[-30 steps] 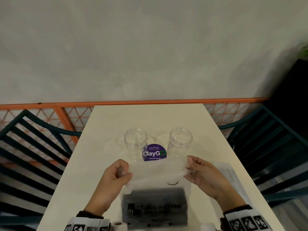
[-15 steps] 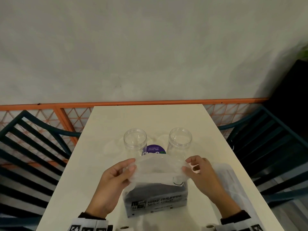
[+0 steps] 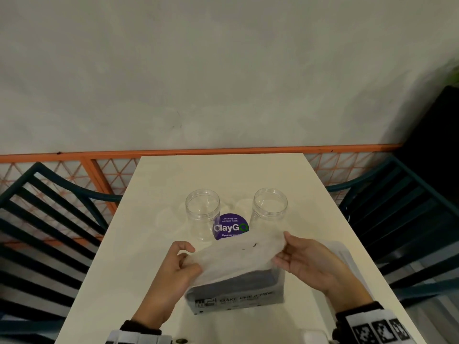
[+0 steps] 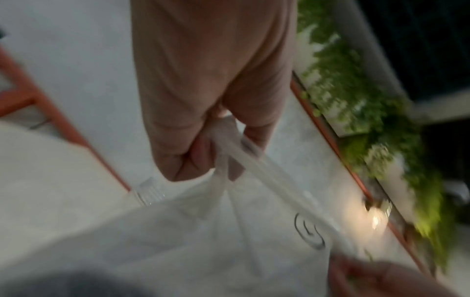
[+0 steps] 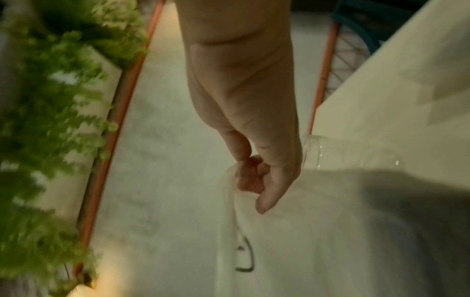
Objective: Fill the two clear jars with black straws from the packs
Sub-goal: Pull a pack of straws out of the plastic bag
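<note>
Two clear jars, one on the left [image 3: 202,214] and one on the right [image 3: 269,209], stand open and empty at mid-table. In front of them a frosted plastic pack of black straws [image 3: 236,281] stands on the table. My left hand [image 3: 182,263] pinches the left corner of its loose top film [image 4: 223,160]. My right hand [image 3: 293,254] pinches the right corner of that film [image 5: 236,180]. The film is stretched between the two hands. The dark straws show through the lower part of the pack.
A purple round ClayGo sticker [image 3: 231,228] lies between the jars. Another clear pack [image 3: 345,256] lies flat behind my right hand. The cream table [image 3: 223,175] has dark slatted chairs on the left [image 3: 49,219] and right [image 3: 409,219], and an orange railing [image 3: 99,155] behind.
Both hands kept hold of the pack's top film and pulled it apart and to the right. The pack stands more upright and nearer the jars than a second ago.
</note>
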`<state>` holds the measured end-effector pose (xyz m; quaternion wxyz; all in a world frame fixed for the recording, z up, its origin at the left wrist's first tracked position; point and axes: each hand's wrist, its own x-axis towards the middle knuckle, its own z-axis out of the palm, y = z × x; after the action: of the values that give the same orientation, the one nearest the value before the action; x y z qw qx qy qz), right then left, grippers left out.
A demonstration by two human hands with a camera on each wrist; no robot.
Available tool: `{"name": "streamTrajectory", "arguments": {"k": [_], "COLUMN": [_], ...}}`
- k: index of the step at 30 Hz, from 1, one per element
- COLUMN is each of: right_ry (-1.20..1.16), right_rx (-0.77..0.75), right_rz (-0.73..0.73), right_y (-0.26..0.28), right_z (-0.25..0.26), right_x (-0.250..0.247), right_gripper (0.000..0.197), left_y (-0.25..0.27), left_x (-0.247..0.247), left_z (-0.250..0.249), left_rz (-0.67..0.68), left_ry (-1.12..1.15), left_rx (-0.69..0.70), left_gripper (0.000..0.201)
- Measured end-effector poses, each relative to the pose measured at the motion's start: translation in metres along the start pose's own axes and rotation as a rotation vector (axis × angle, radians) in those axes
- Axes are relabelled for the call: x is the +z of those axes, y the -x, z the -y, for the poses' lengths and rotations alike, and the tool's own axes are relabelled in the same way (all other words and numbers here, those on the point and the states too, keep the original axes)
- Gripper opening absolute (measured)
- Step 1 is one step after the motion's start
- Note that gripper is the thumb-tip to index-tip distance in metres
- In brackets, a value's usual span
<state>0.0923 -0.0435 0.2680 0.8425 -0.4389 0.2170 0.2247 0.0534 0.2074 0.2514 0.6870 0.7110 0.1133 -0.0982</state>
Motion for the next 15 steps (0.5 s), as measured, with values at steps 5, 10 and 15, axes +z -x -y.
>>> {"name": "streamTrajectory", "arguments": {"k": [5, 10, 15], "right_ry": [-0.16, 0.25, 0.697], "right_rx": [-0.018, -0.266, -0.42], "right_rz": [0.101, -0.024, -0.292], "right_y": [0.0, 0.002, -0.003], "right_z": [0.004, -0.001, -0.013], "right_x": [0.0, -0.003, -0.002], "right_gripper": [0.035, 0.012, 0.02], "left_y": [0.005, 0.007, 0.006], "left_x": [0.001, -0.002, 0.007], "left_z": [0.002, 0.003, -0.002], "left_rz": [-0.071, -0.034, 0.006], "left_ry": [-0.173, -0.211, 0.095], "left_rx": [0.022, 0.057, 0.085], "left_gripper": [0.014, 0.002, 0.016]}}
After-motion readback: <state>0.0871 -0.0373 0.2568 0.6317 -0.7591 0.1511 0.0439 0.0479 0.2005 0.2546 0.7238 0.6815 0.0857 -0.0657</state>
